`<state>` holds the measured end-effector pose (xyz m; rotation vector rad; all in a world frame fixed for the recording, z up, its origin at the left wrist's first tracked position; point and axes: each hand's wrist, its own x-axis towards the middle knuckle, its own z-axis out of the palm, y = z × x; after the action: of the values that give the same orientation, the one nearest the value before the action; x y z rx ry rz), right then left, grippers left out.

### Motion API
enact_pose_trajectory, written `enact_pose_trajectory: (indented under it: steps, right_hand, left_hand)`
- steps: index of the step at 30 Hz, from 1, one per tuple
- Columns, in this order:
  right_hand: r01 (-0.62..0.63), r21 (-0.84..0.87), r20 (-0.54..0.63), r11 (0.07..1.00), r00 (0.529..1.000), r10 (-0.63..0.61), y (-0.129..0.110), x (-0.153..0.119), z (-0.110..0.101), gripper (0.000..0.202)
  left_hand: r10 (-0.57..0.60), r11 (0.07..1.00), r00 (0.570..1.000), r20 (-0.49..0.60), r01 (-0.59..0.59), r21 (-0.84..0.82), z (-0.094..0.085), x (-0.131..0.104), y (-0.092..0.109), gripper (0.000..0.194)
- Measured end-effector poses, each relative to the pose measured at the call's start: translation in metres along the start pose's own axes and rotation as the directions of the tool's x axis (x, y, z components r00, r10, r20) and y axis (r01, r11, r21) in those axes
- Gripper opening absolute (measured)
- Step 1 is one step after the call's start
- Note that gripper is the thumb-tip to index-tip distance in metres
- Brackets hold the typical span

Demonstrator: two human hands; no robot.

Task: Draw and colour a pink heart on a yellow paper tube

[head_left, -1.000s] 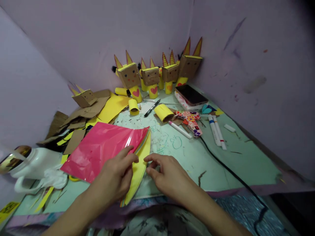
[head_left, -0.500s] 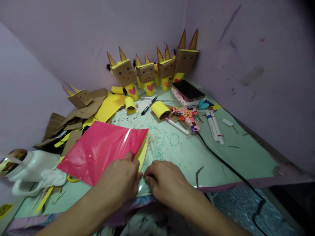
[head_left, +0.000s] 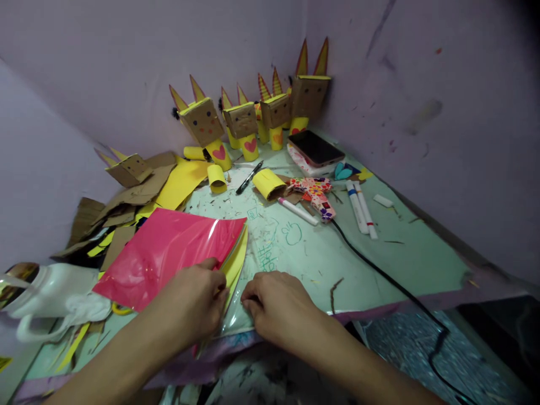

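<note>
While the left hand contacts the pink packet, the right hand is curled beside it

The pink packet lies at the left front of the desk, its right side running toward the front edge. Yellow sheets show along that side. Left hand: fingers bent over the packet's right side; whether they pinch it cannot be told. Right hand: fingers and thumb drawn together near the front edge, next to clear plastic; whether they grasp the plastic cannot be told.

Surrounding items: a yellow tube and a floral glue gun lie toward the back; the gun's black cord crosses the front edge. Box-headed figures stand at the back corner. A white mug occupies the left edge.
</note>
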<state>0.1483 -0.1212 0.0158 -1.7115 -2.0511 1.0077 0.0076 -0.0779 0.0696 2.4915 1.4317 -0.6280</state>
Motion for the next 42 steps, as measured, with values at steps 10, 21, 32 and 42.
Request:
enact_pose_trajectory:
  steps: [10,21,32,42]
  right_hand:
    - [-0.003,0.028,-0.020,1.000,1.000,0.003,0.002,-0.001,0.003,0.018]
    - [0.061,0.329,-0.154,0.942,0.988,-0.010,-0.013,0.006,-0.012,0.020]
    - [-0.120,0.638,0.090,0.760,0.993,0.081,-0.004,0.023,0.009,0.023]
    - [-0.262,0.724,0.226,0.638,0.964,0.139,0.000,0.041,0.026,0.021]
  left_hand:
    - [-0.044,0.990,0.999,0.013,0.042,0.134,0.006,0.001,0.009,0.024]
    - [-0.059,0.995,0.986,-0.158,0.044,-0.094,-0.005,-0.006,-0.009,0.020]
    - [-0.053,0.997,0.988,-0.142,0.060,0.045,0.008,-0.003,-0.001,0.021]
    - [0.079,0.966,0.985,-0.156,-0.114,-0.234,0.003,-0.003,-0.013,0.039]
